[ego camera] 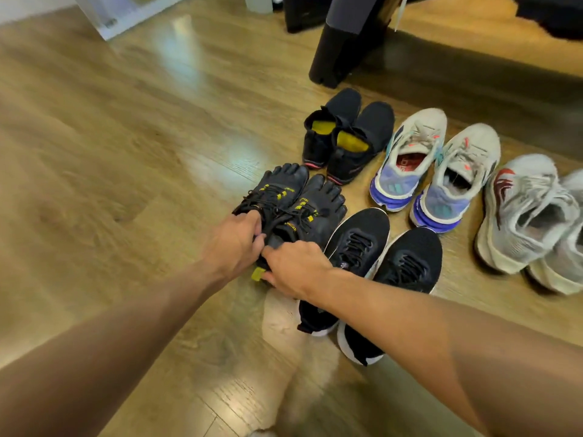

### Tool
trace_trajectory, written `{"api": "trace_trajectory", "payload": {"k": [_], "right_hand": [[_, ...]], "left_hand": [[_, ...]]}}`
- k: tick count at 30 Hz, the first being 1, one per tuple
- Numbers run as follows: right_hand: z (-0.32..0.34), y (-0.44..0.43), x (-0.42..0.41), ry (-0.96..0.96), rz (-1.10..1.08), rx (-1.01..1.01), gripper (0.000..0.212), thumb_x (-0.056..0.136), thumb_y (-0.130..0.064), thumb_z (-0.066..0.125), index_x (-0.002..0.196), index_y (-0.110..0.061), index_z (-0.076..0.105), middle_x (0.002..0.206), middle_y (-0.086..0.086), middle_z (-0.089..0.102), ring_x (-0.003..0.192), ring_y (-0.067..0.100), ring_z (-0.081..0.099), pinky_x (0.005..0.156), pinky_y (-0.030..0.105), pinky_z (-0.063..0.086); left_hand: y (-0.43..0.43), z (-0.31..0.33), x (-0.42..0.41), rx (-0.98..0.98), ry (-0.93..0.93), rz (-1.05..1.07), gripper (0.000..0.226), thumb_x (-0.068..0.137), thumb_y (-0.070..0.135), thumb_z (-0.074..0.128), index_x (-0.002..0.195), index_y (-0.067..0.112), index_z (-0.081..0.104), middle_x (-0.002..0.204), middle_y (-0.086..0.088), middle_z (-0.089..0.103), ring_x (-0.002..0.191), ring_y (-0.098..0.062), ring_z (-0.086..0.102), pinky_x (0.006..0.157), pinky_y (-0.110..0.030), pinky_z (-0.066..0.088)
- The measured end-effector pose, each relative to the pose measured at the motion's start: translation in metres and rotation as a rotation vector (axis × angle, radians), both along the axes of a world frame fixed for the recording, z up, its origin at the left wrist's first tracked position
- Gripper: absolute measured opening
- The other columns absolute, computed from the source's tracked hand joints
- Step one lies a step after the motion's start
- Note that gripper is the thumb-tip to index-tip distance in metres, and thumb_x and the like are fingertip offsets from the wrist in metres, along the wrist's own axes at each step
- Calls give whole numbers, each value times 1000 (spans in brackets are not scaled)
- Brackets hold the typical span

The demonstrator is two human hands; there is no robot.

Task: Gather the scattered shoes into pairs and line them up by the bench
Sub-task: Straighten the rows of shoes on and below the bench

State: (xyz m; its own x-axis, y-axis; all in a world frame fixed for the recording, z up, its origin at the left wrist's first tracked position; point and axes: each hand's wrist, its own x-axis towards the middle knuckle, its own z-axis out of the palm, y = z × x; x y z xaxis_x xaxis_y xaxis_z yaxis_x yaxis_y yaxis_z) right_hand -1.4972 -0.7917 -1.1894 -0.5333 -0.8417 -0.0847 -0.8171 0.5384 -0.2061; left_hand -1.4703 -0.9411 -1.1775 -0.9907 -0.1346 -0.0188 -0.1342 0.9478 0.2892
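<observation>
A pair of black toe shoes with yellow lace loops [293, 200] stands side by side on the wooden floor. My left hand [233, 244] grips the heel opening of the left toe shoe. My right hand [296, 268] grips the heel of the right toe shoe, beside its yellow pull tab. To the right lies a black knit sneaker pair [407, 260], partly under my right forearm. Behind stand a black slip-on pair with yellow insoles [350, 137], a white and blue sneaker pair [438, 165] and a grey and red sneaker pair [533, 216].
A dark bench leg or stand [344, 42] rises behind the shoes, with a shadowed strip of floor to its right. A white cabinet [107, 14] sits at the far left. Bare wooden floor [110, 152] spreads to the left.
</observation>
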Motion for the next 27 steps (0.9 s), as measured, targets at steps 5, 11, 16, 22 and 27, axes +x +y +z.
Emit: {"api": "trace_trajectory", "payload": {"k": [5,11,16,22,27], "right_hand": [[4,-4,0,-74,-22,35,27,94,-29,51,120,-23,52,102,11,65,89,38,64,60,36,37],[1,-8,11,-150,-122,4,22,92,-20,52,114,-20,52,102,10,64,89,38,62,59,37,34],[6,-7,15,-218,-141,-3,17,94,-14,51,110,-17,52,101,10,60,89,38,60,59,37,34],[15,-9,21,-328,-202,28,19,92,-9,49,108,-17,55,95,14,57,90,37,58,63,36,35],[25,-5,22,-296,-211,27,32,92,-17,56,123,-12,49,115,13,54,103,39,58,68,38,38]], "left_hand": [[-11,-4,2,-245,-201,-69,10,87,22,51,91,14,56,86,-12,67,94,-33,54,78,-34,35],[-20,0,6,-198,-284,-91,15,91,24,47,100,15,56,85,-12,54,94,-34,55,75,-36,46],[-13,1,6,-247,-257,-62,10,93,24,50,98,19,56,83,-5,42,69,-30,51,64,-30,37],[-18,-3,3,-165,-241,-51,12,89,22,52,95,18,62,83,-7,46,73,-33,53,67,-31,43],[-8,5,-2,-87,-124,-135,10,84,11,53,89,14,61,87,-5,53,93,-31,53,78,-39,48]]}}
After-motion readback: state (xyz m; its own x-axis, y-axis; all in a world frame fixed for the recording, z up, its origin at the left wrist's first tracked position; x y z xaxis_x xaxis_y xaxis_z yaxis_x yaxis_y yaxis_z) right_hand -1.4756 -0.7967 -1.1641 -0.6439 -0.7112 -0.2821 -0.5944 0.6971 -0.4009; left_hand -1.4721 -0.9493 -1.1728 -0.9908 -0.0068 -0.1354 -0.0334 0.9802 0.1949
